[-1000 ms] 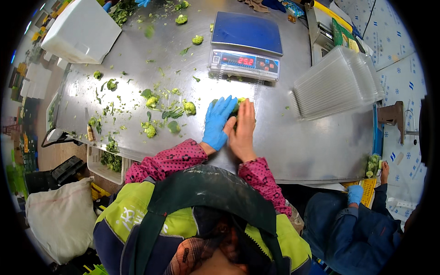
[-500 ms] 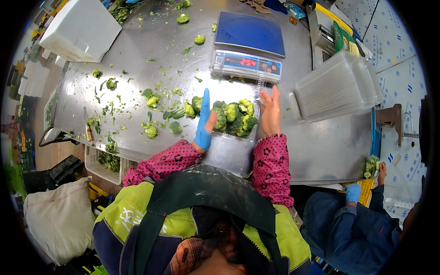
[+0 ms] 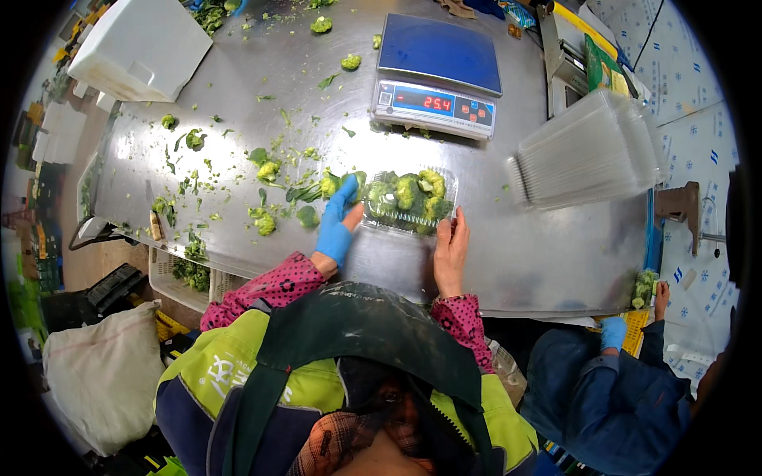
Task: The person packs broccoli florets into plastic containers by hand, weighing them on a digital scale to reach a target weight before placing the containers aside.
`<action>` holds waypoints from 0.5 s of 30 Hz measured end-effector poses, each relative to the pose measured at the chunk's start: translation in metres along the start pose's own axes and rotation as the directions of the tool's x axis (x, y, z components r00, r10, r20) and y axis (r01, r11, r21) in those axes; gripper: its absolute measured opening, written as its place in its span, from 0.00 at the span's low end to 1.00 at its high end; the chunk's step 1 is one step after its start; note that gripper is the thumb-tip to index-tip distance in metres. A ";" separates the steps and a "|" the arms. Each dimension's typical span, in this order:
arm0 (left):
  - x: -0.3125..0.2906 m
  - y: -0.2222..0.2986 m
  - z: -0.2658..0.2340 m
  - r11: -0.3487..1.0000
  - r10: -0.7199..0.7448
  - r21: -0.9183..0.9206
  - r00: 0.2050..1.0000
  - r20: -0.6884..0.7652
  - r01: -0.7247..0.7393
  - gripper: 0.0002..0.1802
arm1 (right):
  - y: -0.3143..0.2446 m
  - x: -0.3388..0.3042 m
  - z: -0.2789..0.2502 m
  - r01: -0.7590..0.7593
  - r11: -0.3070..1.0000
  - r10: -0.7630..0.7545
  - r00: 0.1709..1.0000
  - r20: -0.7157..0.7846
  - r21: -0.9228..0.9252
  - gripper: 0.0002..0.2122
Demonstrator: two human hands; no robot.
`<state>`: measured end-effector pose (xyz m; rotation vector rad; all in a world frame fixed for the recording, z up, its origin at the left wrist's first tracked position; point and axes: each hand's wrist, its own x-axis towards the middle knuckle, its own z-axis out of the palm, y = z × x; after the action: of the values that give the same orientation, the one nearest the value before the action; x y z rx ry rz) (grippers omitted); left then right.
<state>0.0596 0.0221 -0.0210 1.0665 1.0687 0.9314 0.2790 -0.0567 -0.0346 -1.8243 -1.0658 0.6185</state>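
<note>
A clear plastic clamshell box (image 3: 401, 224) filled with broccoli florets (image 3: 406, 193) sits on the steel table in front of me, its lid now lying over the florets. My left hand (image 3: 336, 226), in a blue glove, is at the box's left side with fingers stretched out and the thumb by the front corner. With thumb and fingers my bare right hand (image 3: 451, 258) grips the front right corner. Loose broccoli florets (image 3: 329, 184) lie just left of the box, close to my gloved fingertips.
Behind the box stands a scale with a blue platform (image 3: 440, 51) and a lit red display. Stacked clear plastic boxes (image 3: 583, 151) stand to the right. Broccoli scraps litter the steel table's (image 3: 556, 270) left half, near a white foam box (image 3: 139, 51). A co-worker's gloved hand (image 3: 611, 333) shows at lower right.
The lid has come down over the broccoli. My right hand has moved nearer to me, to the box's front corner; my left hand has shifted slightly left, its fingers tilting.
</note>
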 end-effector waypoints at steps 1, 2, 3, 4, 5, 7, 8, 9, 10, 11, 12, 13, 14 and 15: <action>-0.002 -0.003 -0.005 0.996 -0.078 0.036 0.996 0.046 0.076 0.31 | -0.002 -0.002 -0.001 -0.044 0.999 0.044 0.999 0.018 0.005 0.28; -0.003 0.007 -0.001 0.993 -0.117 0.018 0.993 0.031 0.116 0.31 | 0.004 -0.002 0.000 -0.070 0.997 0.068 0.997 0.045 0.043 0.28; -0.002 0.006 0.001 0.996 -0.092 0.022 0.995 0.035 0.091 0.31 | 0.014 -0.002 0.000 -0.097 0.992 0.091 0.993 0.073 0.080 0.29; 0.000 0.003 0.001 0.997 -0.068 0.026 0.997 0.039 0.067 0.31 | 0.021 -0.001 -0.001 -0.125 0.985 0.113 0.988 0.102 0.116 0.30; 0.002 -0.002 0.001 0.999 -0.045 0.025 0.998 0.039 0.044 0.30 | 0.023 -0.001 -0.005 -0.193 0.964 0.167 0.975 0.146 0.183 0.30; 0.012 -0.010 0.000 0.986 -0.049 0.159 0.999 -0.004 0.049 0.30 | 0.025 -0.002 -0.010 -0.330 0.894 0.262 0.933 0.245 0.301 0.29; 0.015 -0.016 -0.001 0.972 -0.048 0.227 0.998 -0.029 0.054 0.30 | 0.011 -0.004 -0.013 -0.348 0.890 0.267 0.921 0.282 0.295 0.28; 0.015 -0.026 -0.001 0.965 0.026 0.264 0.998 -0.062 -0.009 0.30 | 0.003 -0.006 -0.016 -0.382 0.866 0.289 0.909 0.302 0.322 0.27; 0.014 -0.037 -0.002 0.951 0.102 0.302 0.990 -0.093 -0.069 0.30 | -0.003 -0.008 -0.018 -0.415 0.841 0.308 0.895 0.323 0.347 0.26; 0.014 -0.036 0.001 0.931 0.175 0.341 0.978 -0.115 -0.127 0.30 | -0.005 -0.010 -0.019 -0.450 0.812 0.331 0.880 0.341 0.372 0.26; 0.016 -0.033 -0.007 0.947 -0.043 0.316 0.996 -0.075 0.065 0.28 | -0.005 -0.010 -0.018 -0.459 0.785 0.327 0.877 0.352 0.415 0.25; 0.017 -0.029 -0.010 0.954 -0.198 0.225 0.980 -0.031 0.200 0.27 | -0.005 -0.009 -0.017 -0.468 0.757 0.322 0.874 0.363 0.456 0.25; 0.012 -0.004 -0.007 0.930 -0.347 0.141 0.937 0.026 0.340 0.26 | -0.004 -0.010 -0.016 -0.480 0.724 0.320 0.870 0.375 0.496 0.25; 0.008 0.010 -0.006 0.876 -0.481 0.065 0.872 0.089 0.477 0.25 | -0.006 -0.009 -0.015 -0.512 0.692 0.353 0.855 0.380 0.508 0.26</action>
<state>0.0545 0.0333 -0.0139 0.8131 1.1978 0.4494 0.2834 -0.0694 -0.0229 -1.4385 -0.4708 1.3481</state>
